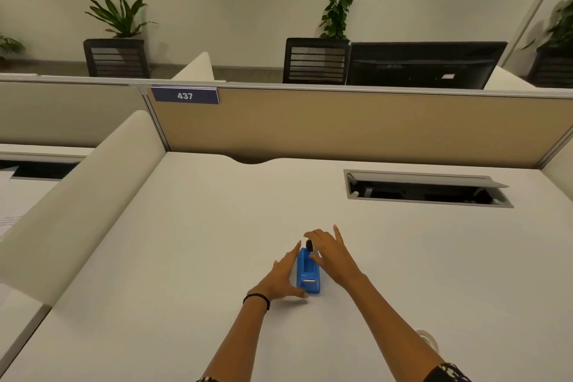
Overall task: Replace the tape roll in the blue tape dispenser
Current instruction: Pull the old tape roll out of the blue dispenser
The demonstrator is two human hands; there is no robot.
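On the bare white worktop (217,242), my left hand (283,276) steadies the blue tape dispenser (307,273), grip open; my right hand (328,253) pinches its black spindle (309,245). Its cradle looks empty; no new roll in sight.

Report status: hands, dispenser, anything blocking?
Left hand flat against blue tape dispenser, steadying. Right hand pinching small black piece at its far end. Dispenser on desk; no tape roll seen. Nothing blocking.

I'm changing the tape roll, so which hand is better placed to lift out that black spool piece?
Probably the right hand: its fingers already sit at the black spool piece above the blue tape dispenser. The left hand lies flat against the dispenser's side, steadying it.
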